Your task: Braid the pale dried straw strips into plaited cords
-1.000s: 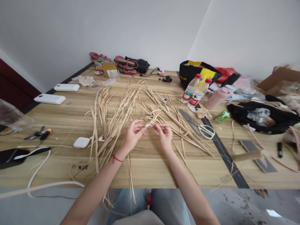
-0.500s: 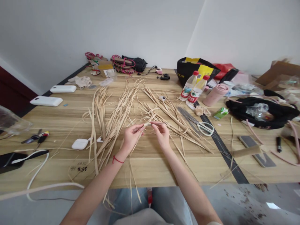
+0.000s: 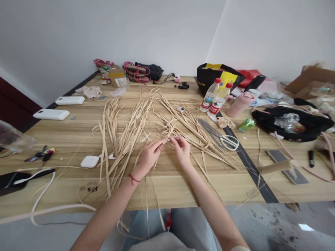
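Between my two hands is a small piece of straw strips (image 3: 165, 141), pinched from both sides above the middle of the table. My left hand (image 3: 151, 153) has its thumb and fingers closed on the left part of it. The right end is between the thumb and fingers of my right hand (image 3: 181, 148). Long loose strips trail from the piece past the table's front edge. Just beyond my fingers lies a tangle of straw ends (image 3: 170, 127). Bundles of dry straw strips (image 3: 134, 122) spread to the left, and another bundle (image 3: 192, 125) fans out to the right.
Scissors (image 3: 227, 140) with pale handles lie right of the straw. Two water bottles (image 3: 216, 101) and a pink tumbler (image 3: 240, 104) stand behind them. A white earphone case (image 3: 89, 161) is at left, near a white cable (image 3: 43, 195). A phone (image 3: 288, 166) lies far right.
My left hand has turned slightly, its fingers now lying more over the piece. The trailing strips have swung a little to the right. My right hand stays almost in place.
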